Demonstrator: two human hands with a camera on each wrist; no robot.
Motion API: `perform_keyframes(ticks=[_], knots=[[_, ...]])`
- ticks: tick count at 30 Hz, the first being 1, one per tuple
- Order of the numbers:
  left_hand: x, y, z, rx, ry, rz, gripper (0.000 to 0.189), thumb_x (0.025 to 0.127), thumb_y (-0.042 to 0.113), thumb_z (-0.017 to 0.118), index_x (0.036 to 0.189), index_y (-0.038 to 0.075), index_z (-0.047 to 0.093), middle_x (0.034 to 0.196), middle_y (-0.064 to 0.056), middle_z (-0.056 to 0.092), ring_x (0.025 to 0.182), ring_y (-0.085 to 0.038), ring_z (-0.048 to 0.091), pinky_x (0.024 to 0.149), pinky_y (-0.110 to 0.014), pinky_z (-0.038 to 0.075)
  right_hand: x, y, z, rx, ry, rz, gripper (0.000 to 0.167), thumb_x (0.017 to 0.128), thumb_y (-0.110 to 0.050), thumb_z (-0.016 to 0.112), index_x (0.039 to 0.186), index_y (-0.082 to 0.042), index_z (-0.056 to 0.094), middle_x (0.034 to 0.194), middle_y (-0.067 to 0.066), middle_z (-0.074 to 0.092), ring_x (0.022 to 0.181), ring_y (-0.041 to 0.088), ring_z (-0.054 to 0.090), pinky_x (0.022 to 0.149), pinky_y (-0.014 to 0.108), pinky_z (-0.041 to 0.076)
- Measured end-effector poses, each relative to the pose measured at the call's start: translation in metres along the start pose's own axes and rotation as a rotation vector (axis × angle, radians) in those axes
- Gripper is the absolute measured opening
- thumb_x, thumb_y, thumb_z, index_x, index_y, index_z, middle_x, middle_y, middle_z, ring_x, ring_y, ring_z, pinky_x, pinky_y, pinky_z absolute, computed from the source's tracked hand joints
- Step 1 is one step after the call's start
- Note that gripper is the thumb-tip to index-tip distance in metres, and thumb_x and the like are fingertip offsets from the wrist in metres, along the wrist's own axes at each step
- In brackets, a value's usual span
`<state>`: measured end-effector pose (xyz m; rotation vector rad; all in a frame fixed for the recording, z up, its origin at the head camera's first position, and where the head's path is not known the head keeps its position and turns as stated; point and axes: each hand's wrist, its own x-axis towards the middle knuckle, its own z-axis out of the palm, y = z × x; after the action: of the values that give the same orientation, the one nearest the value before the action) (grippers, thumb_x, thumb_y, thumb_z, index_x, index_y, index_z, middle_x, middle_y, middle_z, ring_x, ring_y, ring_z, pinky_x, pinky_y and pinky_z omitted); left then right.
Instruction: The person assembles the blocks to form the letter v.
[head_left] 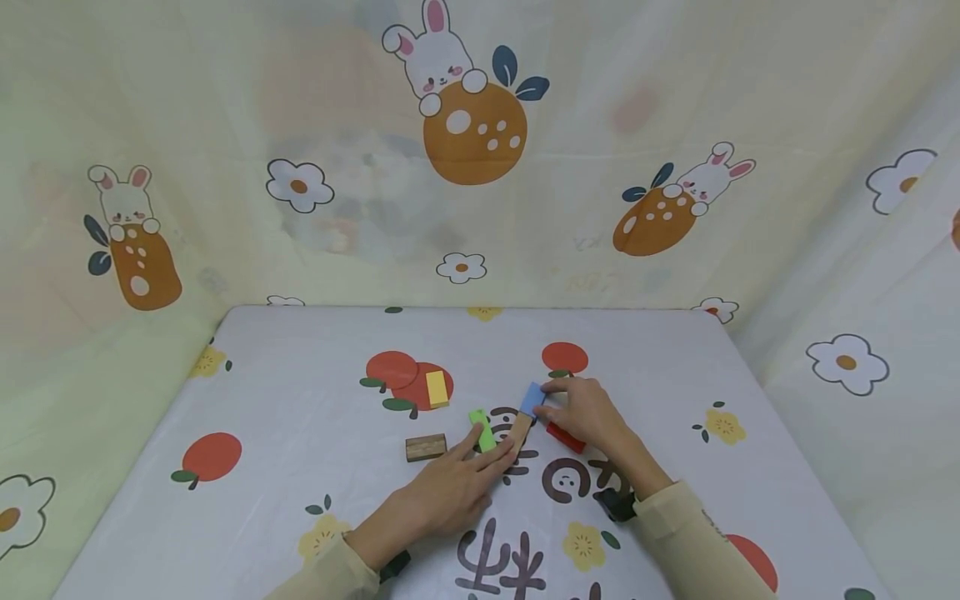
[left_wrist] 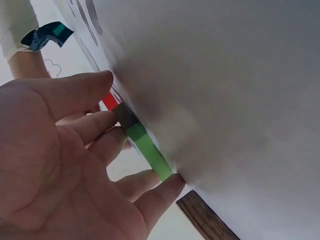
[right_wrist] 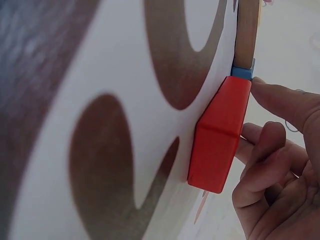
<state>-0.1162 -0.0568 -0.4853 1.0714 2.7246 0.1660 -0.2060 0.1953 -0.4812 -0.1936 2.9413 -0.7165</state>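
With thumb and index finger, my right hand pinches the right end of a blue block. The blue block meets the far end of a light wooden block, in a slanted line. My left hand has its fingers extended, fingertips touching the wooden block and a green block; in the left wrist view its thumb stands apart. A red block lies just below the right hand. In the right wrist view the blue block is mostly hidden behind the red block.
A dark brown wooden block lies left of the green one, near the left hand. Farther back is a yellow block. The white patterned tablecloth meets a printed curtain at the table's far edge.
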Motion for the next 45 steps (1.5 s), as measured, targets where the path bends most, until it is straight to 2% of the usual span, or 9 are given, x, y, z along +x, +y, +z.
perform_keyframes(ticks=[14,20,24,27,30,33,37,40,45], knots=[[0.001,-0.001,-0.002,-0.018,-0.010,-0.003,0.071,0.106,0.033,0.062,0.169,0.028,0.029,0.178,0.012,0.021,0.166,-0.037,0.020,0.128,-0.048,0.038,-0.002,0.003,-0.003,0.006,0.004,-0.048,0.047,0.093,-0.032,0.082,0.134,-0.011,0.074,0.138,0.018,0.072,0.130,0.042,0.064,0.108,0.059,0.055],[0.000,0.000,-0.002,-0.026,-0.011,-0.002,0.071,0.106,0.033,0.062,0.169,0.028,0.028,0.178,0.012,0.022,0.166,-0.037,0.020,0.127,-0.048,0.039,-0.006,0.011,-0.008,0.003,-0.002,-0.050,0.047,0.094,-0.032,0.080,0.135,-0.011,0.073,0.138,0.019,0.072,0.131,0.044,0.063,0.107,0.061,0.055],[0.000,0.001,-0.002,-0.038,-0.010,-0.002,0.072,0.106,0.032,0.062,0.169,0.028,0.028,0.178,0.012,0.023,0.166,-0.037,0.020,0.127,-0.049,0.040,-0.010,0.017,-0.012,0.001,-0.031,-0.072,0.042,0.094,-0.030,0.080,0.132,-0.012,0.075,0.137,0.019,0.072,0.119,0.038,0.068,0.098,0.052,0.061],[0.000,0.000,-0.002,-0.042,-0.014,-0.007,0.072,0.106,0.033,0.063,0.169,0.028,0.029,0.178,0.012,0.023,0.166,-0.038,0.020,0.126,-0.050,0.040,-0.013,0.021,-0.014,0.005,-0.067,-0.127,0.039,0.093,-0.029,0.081,0.128,-0.014,0.077,0.130,0.015,0.076,0.095,0.026,0.068,0.081,0.038,0.063],[0.000,-0.001,-0.001,-0.031,-0.019,-0.013,0.072,0.106,0.033,0.063,0.169,0.029,0.028,0.178,0.013,0.022,0.166,-0.037,0.019,0.126,-0.049,0.041,-0.015,0.025,-0.016,0.023,-0.114,-0.186,0.038,0.092,-0.028,0.083,0.126,-0.014,0.079,0.115,0.009,0.080,0.071,0.016,0.056,0.065,0.027,0.053],[0.000,-0.001,0.001,-0.028,-0.018,-0.012,0.072,0.106,0.033,0.063,0.169,0.029,0.028,0.178,0.013,0.022,0.166,-0.037,0.020,0.126,-0.049,0.041,-0.017,0.032,-0.018,0.040,-0.171,-0.231,0.041,0.089,-0.029,0.086,0.128,-0.016,0.078,0.105,0.002,0.080,0.060,0.012,0.045,0.056,0.023,0.043],[0.000,-0.001,0.001,-0.033,-0.012,-0.007,0.072,0.105,0.033,0.063,0.169,0.029,0.029,0.177,0.013,0.023,0.166,-0.037,0.021,0.125,-0.048,0.041,-0.019,0.039,-0.022,0.045,-0.246,-0.269,0.051,0.086,-0.028,0.089,0.135,-0.021,0.075,0.111,-0.004,0.078,0.066,0.009,0.048,0.056,0.021,0.045],[0.000,0.000,0.000,-0.035,-0.016,-0.011,0.073,0.105,0.033,0.064,0.169,0.030,0.029,0.177,0.013,0.023,0.166,-0.037,0.021,0.125,-0.049,0.042,-0.020,0.043,-0.024,0.057,-0.296,-0.290,0.059,0.084,-0.027,0.090,0.140,-0.023,0.071,0.110,-0.006,0.077,0.067,0.010,0.049,0.056,0.021,0.046],[0.000,0.000,-0.002,-0.032,-0.028,-0.021,0.073,0.105,0.034,0.064,0.169,0.030,0.028,0.178,0.014,0.022,0.166,-0.036,0.019,0.125,-0.049,0.042,-0.020,0.045,-0.029,0.061,-0.348,-0.290,0.066,0.083,-0.024,0.091,0.144,-0.024,0.068,0.093,-0.007,0.072,0.063,0.009,0.050,0.056,0.022,0.048]])
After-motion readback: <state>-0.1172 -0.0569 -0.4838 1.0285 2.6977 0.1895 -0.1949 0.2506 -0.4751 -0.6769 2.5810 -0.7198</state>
